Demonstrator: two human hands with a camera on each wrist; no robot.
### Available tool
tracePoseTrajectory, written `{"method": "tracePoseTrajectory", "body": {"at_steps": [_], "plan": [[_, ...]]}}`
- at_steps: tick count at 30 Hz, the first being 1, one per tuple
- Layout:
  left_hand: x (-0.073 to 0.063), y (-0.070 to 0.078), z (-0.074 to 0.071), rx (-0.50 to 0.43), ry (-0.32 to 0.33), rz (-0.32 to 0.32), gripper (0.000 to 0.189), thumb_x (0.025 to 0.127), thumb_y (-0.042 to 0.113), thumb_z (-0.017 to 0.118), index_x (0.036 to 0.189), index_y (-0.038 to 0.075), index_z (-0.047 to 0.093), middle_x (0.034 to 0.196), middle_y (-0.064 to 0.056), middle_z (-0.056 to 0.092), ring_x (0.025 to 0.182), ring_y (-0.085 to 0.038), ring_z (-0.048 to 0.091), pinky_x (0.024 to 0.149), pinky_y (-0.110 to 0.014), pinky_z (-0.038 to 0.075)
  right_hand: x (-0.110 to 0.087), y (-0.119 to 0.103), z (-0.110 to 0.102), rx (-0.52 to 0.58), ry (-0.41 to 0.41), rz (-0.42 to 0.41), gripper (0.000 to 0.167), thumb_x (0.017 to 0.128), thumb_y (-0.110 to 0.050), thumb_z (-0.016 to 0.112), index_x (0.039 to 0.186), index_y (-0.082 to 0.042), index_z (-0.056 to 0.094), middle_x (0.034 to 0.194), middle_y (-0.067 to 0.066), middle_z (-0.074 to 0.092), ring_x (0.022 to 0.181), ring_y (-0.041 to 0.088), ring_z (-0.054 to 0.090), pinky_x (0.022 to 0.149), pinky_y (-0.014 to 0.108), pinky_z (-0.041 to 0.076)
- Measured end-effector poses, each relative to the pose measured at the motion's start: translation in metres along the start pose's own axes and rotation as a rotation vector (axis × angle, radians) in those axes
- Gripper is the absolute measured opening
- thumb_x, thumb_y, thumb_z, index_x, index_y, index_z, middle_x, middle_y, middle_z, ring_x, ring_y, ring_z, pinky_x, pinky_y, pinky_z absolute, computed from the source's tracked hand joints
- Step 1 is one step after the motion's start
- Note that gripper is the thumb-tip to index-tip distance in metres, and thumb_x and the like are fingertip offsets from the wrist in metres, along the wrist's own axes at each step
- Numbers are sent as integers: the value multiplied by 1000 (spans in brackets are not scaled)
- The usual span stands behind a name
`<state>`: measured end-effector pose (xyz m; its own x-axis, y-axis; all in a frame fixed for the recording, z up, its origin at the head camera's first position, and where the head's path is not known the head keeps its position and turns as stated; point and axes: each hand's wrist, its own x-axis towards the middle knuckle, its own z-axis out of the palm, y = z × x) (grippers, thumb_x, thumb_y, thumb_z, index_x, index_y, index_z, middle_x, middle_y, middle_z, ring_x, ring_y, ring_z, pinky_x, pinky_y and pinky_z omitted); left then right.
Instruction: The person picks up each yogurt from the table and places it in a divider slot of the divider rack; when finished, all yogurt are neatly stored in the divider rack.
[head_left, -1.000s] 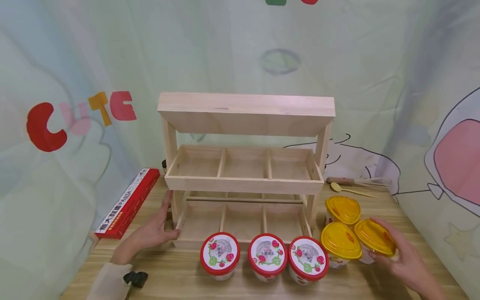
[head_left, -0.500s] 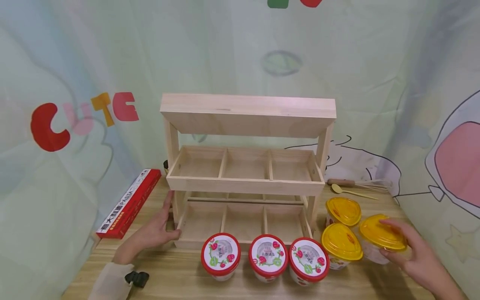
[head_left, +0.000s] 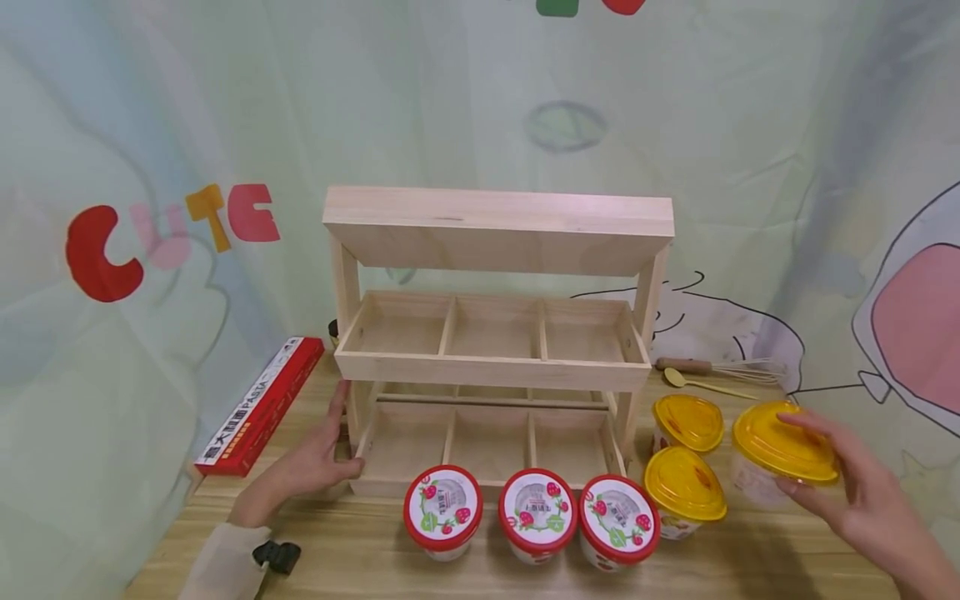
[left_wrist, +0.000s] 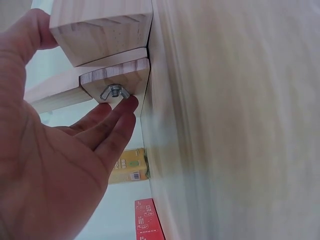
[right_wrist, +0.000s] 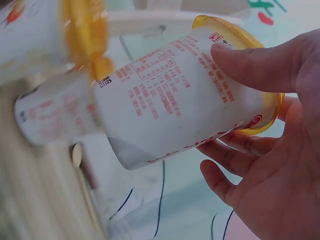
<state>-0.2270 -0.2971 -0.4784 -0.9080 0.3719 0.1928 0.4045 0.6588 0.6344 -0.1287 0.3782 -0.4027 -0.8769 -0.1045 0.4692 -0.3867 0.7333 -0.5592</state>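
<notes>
A two-tier wooden rack (head_left: 491,375) with divided trays stands in the middle of the table. At its lower left end, my left hand (head_left: 315,462) holds the rack, thumb at the front corner of the lower tray. In the left wrist view, fingertips touch the side by a metal wing nut (left_wrist: 115,91). Over on the right, my right hand (head_left: 855,492) grips a white tub with a yellow lid (head_left: 786,442), raised off the table. Thumb and fingers close round it below the lid in the right wrist view. Two matching tubs (head_left: 684,483) stand just left of it.
Three red-rimmed tubs (head_left: 537,517) with strawberry lids line the front of the rack. A red pasta box (head_left: 258,408) lies to the left. Behind the yellow-lidded tubs lie a whisk (head_left: 720,367) and a wooden spoon (head_left: 705,384). A printed curtain (head_left: 450,100) hangs behind.
My right hand has lifted the yellow-lidded tub off the table and carried it to the right, away from the other two. The left hand stays at the rack.
</notes>
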Motion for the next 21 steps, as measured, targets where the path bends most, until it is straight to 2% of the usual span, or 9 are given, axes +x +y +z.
{"method": "tracePoseTrajectory", "body": {"at_steps": [4,8,15,21], "plan": [[-1,-1,0,1,3,-3,139,85,15,84,168,24,-28,170,-36,14,137,-62,55,105,-65,57,10,-12,-3,64,-6,-72,93,73,25,79,156,-5,50,159,-30,41,135,-18,39,106,-6,31],[-1,-1,0,3,-3,-3,139,86,16,83,168,27,-28,172,-35,11,138,-60,54,105,-65,57,18,-24,-2,101,-21,-118,92,74,27,77,156,-3,50,160,-23,43,135,-13,44,106,-5,35],[1,-3,-1,-28,9,38,142,84,16,86,168,29,-28,175,-30,7,143,-59,50,105,-63,59,28,-46,8,146,-44,-202,88,70,28,78,151,3,53,152,-9,53,126,-4,56,107,-1,40],[0,-3,-1,-16,7,38,141,85,17,86,168,27,-27,174,-32,9,143,-59,50,105,-64,58,34,-57,18,158,-91,-237,87,71,28,78,150,2,52,154,-5,52,130,-4,55,109,1,42]]}}
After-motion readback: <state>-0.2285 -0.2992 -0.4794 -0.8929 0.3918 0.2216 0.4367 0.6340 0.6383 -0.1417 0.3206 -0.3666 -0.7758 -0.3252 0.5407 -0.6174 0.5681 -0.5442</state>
